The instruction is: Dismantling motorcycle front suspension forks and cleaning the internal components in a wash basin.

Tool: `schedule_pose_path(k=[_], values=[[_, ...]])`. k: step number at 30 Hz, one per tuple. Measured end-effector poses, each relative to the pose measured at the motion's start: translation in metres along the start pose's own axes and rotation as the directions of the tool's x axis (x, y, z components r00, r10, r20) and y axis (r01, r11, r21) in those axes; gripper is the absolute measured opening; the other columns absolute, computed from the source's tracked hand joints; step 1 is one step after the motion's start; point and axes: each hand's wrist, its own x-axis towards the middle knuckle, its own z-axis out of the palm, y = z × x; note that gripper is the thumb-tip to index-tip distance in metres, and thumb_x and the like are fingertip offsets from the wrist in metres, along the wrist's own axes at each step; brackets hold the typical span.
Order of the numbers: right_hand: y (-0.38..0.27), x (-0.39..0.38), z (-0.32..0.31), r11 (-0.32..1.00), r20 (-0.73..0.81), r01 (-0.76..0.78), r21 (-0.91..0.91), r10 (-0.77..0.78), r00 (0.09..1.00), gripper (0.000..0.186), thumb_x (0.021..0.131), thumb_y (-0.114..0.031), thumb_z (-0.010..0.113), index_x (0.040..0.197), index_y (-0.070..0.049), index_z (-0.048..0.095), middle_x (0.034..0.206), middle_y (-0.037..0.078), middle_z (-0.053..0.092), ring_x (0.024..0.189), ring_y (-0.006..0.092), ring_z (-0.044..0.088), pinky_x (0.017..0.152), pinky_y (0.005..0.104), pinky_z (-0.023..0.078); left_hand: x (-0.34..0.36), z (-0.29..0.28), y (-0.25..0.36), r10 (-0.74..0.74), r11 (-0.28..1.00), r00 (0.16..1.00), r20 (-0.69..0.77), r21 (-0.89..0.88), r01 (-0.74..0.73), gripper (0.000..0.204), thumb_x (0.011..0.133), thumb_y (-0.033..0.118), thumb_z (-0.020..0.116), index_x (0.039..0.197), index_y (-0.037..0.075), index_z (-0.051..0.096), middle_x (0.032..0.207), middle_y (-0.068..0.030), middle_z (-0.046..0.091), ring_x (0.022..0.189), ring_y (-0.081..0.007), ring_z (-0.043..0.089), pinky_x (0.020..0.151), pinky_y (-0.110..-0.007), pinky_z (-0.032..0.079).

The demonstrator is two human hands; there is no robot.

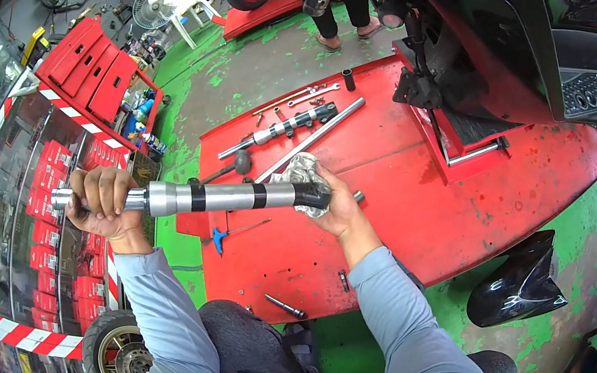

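Note:
A silver motorcycle fork leg (222, 197) with black bands is held up, nearly level, above the red lift table's left part. My left hand (104, 204) is closed around its bright tube at the left end. At the right end, my right hand (343, 208) grips the dark lower end through a crumpled grey-white rag (299, 169); some of those fingers are hidden. Beyond it on the table lie a second fork leg (281, 129), a long bare metal tube (323, 128) and a black-headed mallet (241, 161). Nearer me is a blue T-handle tool (219, 236).
The red lift table (357, 262) carries wrenches (313, 95), a black socket (348, 80), a ratchet (285, 306) and a dark scooter (484, 52). A glossy black fairing (520, 288) lies on the floor at right. A tool cabinet (90, 71) and glass showcase (16, 196) stand left. People stand nearby.

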Motion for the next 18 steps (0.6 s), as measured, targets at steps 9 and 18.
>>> schedule_pose_path(k=[9, 18], values=[[-0.004, 0.007, -0.02, 0.977, 0.236, -0.196, -0.088, 0.212, 0.948, 0.038, 0.102, -0.039, 0.043, 0.119, -0.009, 0.06, 0.108, 0.009, 0.068, 0.097, 0.024, 0.067, 0.084, 0.0384, 0.055, 0.002, -0.002, 0.019, 0.05, 0.999, 0.994, -0.101, 0.009, -0.049, 0.031, 0.083, 0.018, 0.065, 0.066, 0.016, 0.04, 0.044, 0.0046, 0.043, 0.032, -0.0031, 0.039, 0.035, -0.019, 0.037], [-0.078, 0.006, -0.052, 0.717, -0.392, -0.097, -0.69, -0.258, 0.883, 0.046, 0.101, -0.045, 0.033, 0.108, -0.009, 0.061, 0.087, 0.004, 0.067, 0.069, 0.0146, 0.064, 0.056, 0.0322, 0.054, 0.002, 0.031, -0.059, -0.313, 0.874, 0.949, 0.032, 0.401, 0.274, 0.024, 0.091, 0.021, 0.053, 0.073, 0.014, 0.04, 0.043, 0.0041, 0.038, 0.031, -0.007, 0.037, 0.034, -0.022, 0.037]])
